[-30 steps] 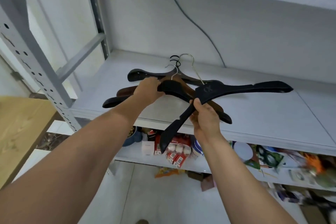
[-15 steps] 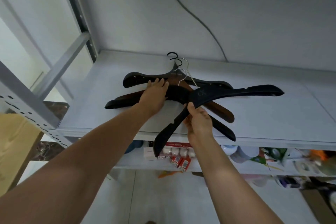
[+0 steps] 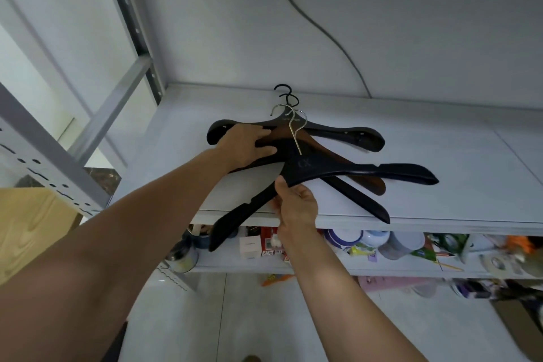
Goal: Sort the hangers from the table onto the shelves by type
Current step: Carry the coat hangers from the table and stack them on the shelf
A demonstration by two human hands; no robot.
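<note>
A pile of wide wooden hangers lies on the grey shelf [image 3: 440, 203]. On top is a black hanger [image 3: 367, 170] with a silver hook; its left arm juts out past the shelf's front edge. My right hand [image 3: 296, 206] pinches that arm near the hanger's middle. Under it lie a brown hanger [image 3: 367, 182], another black hanger [image 3: 361, 200] and, at the back, a black hanger [image 3: 352, 135] with a black hook. My left hand [image 3: 246, 144] rests flat on the left side of the pile, fingers straight.
A slotted metal upright [image 3: 44, 156] and a diagonal brace [image 3: 117, 100] stand at the left. The lower shelf [image 3: 323, 267] holds boxes, cups and clutter. A black cable [image 3: 323, 29] runs down the back wall. A wooden table corner [image 3: 29, 229] shows at left.
The top black hanger has slid further onto the pile, its hook now near the others. My left hand has shifted back and left along the pile. The camera has tilted upward.
</note>
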